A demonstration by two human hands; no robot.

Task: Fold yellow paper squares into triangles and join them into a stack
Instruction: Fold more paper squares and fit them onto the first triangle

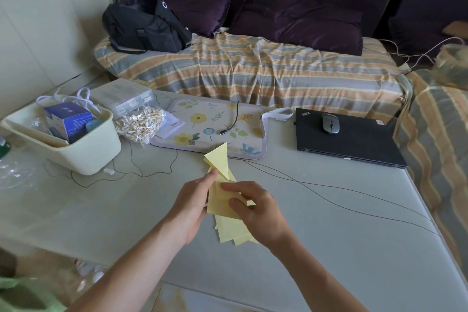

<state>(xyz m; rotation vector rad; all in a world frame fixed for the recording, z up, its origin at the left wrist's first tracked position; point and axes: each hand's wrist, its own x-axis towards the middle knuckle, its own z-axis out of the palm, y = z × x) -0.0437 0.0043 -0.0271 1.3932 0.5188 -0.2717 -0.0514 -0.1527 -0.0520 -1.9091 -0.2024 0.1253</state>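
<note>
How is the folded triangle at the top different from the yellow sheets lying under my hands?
The triangle is folded, three-cornered and held up off the table by the left hand and right hand. The sheets look flat and straight-edged, lying loosely overlapped on the table, partly hidden beneath both hands. Both are the same pale yellow paper.

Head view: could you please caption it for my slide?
Both hands hold folded yellow paper triangles above a grey table.
</note>
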